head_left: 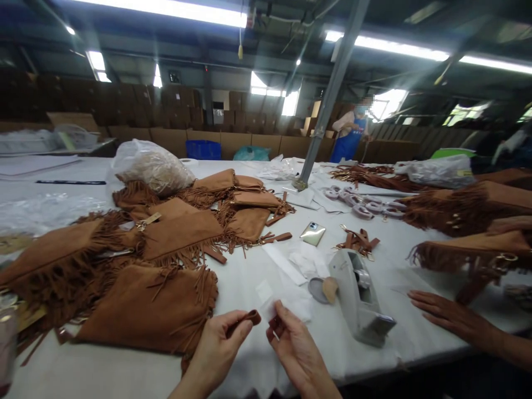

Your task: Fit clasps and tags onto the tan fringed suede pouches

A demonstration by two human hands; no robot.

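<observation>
My left hand is closed round a folded brown leather strap, whose looped end sticks out past the thumb. Close to it, my right hand pinches a thin white sheet that looks like tissue paper; its lower part is hidden behind the fingers. Left of my hands lies a flat brown suede bag with fringe along its edges. More fringed bags are heaped behind it. A grey tape dispenser stands to the right of my right hand, beside a grey round lid-like piece.
Across the white table lie a phone, short brown straps and coiled pale straps. A metal post rises behind. At right, another person's hand rests near a fringed bag. A worker in a blue apron stands farther back.
</observation>
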